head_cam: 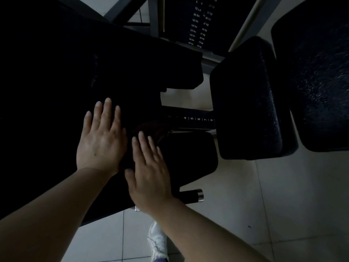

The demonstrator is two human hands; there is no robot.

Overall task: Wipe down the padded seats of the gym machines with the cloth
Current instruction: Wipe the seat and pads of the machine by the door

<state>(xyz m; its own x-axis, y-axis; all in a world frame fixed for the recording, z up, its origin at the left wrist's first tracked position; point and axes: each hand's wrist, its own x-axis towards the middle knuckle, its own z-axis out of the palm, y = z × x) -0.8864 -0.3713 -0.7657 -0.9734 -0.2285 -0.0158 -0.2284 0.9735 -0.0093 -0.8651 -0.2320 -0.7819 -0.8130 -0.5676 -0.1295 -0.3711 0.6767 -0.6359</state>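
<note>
Both of my hands lie flat on a black padded seat (56,91) that fills the left of the head view. My left hand (102,140) rests palm down on the bare pad with its fingers spread and nothing in it. Just to its right, my right hand (149,167) presses palm down with straight fingers on a dark reddish-brown cloth (156,129). The cloth bunches up beyond the fingertips at the pad's edge. Most of the cloth is hard to tell from the dark pad.
A second black pad (249,99) and a third (317,72) stand to the right. A numbered adjustment bar (198,119) runs between the pads. The weight stack (200,23) rises behind. A chrome-tipped handle (192,195) sticks out below. My shoe (157,241) is on the tiled floor (264,205).
</note>
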